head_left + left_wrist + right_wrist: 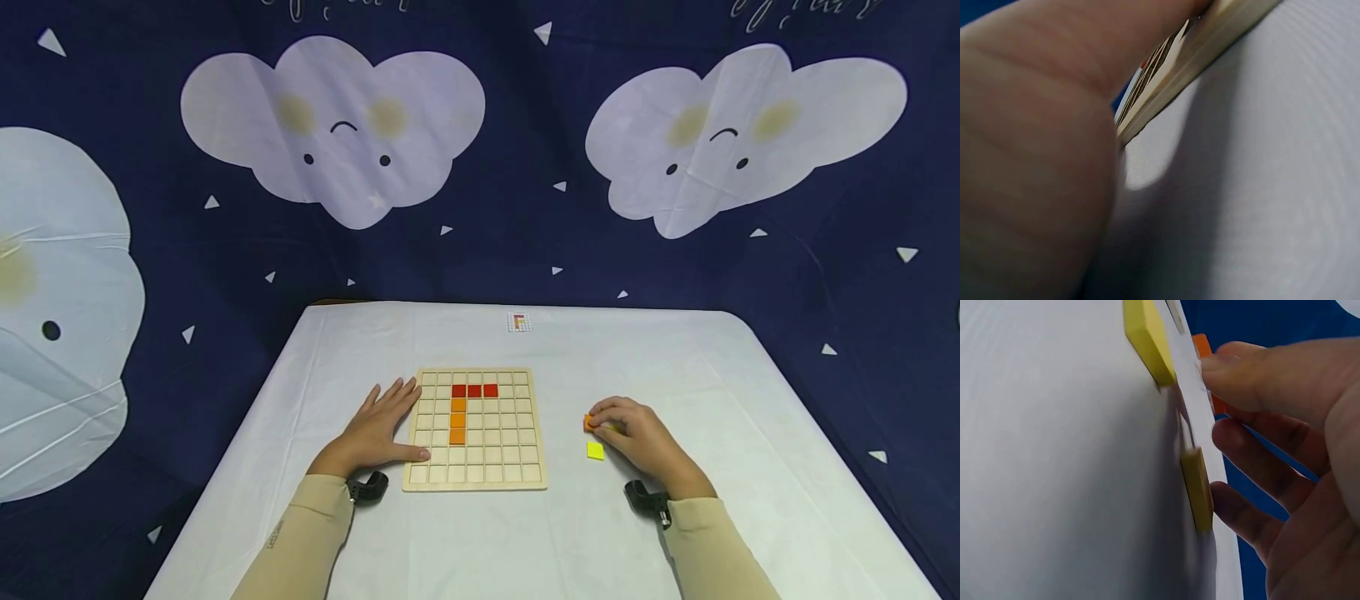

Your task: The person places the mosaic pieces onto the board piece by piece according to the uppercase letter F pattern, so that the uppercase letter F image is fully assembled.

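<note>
A wooden grid board (506,475) lies on the table, with three red tiles (475,391) in a row and three orange tiles (457,420) in a column below the leftmost red one. Fingers spread, my left hand (378,427) rests at the board's left edge, its thumb over the lower left cells. To the right of the board my right hand (637,432) pinches an orange tile (588,423) between thumb and fingers. One yellow tile (595,451) lies nearer me; another yellow tile (1197,490) shows beneath the curled fingers in the right wrist view.
A small printed card (519,322) with a coloured grid pattern lies near the far edge of the white-covered table (375,337). Behind it hangs a dark blue cloth (525,250) with clouds and small triangles.
</note>
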